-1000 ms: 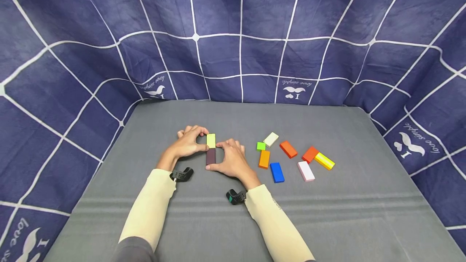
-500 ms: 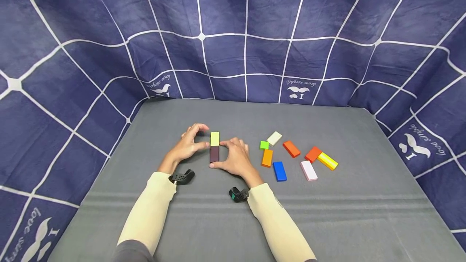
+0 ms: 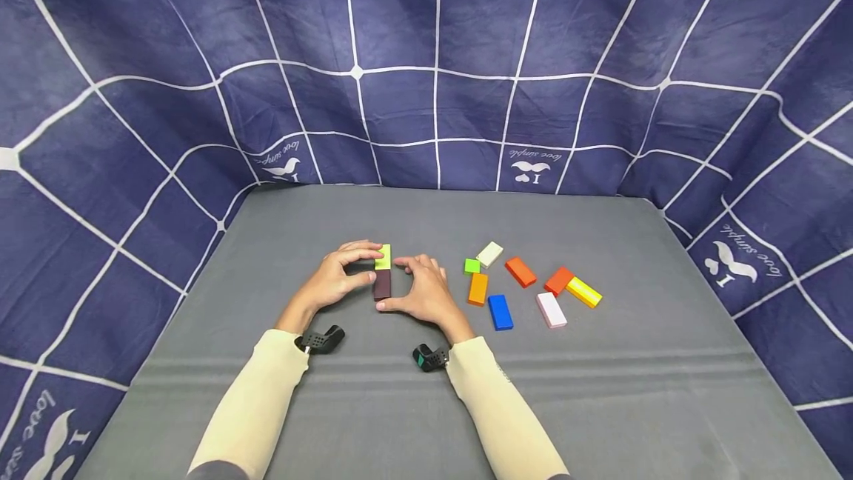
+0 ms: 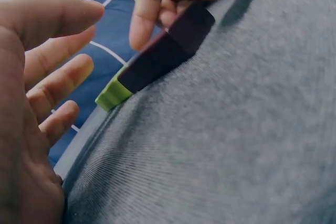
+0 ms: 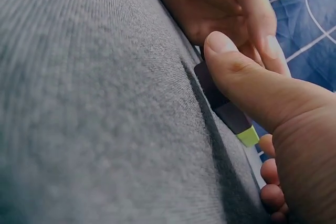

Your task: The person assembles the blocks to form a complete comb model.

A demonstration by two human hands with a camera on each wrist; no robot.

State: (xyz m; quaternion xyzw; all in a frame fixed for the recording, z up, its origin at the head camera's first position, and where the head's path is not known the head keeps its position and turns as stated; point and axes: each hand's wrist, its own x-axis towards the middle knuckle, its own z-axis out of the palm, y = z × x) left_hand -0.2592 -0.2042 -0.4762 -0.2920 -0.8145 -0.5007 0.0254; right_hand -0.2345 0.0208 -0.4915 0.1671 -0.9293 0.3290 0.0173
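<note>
A yellow-green block (image 3: 383, 256) and a dark block (image 3: 382, 284) lie end to end on the grey table, the dark one nearer the person. My left hand (image 3: 335, 278) is on their left, its fingertips over the yellow-green block and its thumb beside the dark one. On their right, my right hand (image 3: 426, 292) stands with thumb and forefinger spread, the thumb by the dark block's near end. In the left wrist view the left hand (image 4: 39, 77) has its fingers apart from the dark block (image 4: 157, 56). Contact of the right fingers is hard to tell.
Right of the hands lie loose blocks: green (image 3: 472, 266), cream (image 3: 489, 254), orange (image 3: 477, 290), blue (image 3: 500, 312), pink (image 3: 551, 310), yellow (image 3: 584, 292) and two red-orange ones (image 3: 520, 272). A blue checked curtain (image 3: 400, 95) stands behind the grey table (image 3: 600, 391).
The left fingers have moved off the pair's left side, spread, and come over the yellow-green block. My right hand stays beside the blocks. The head view has shifted slightly.
</note>
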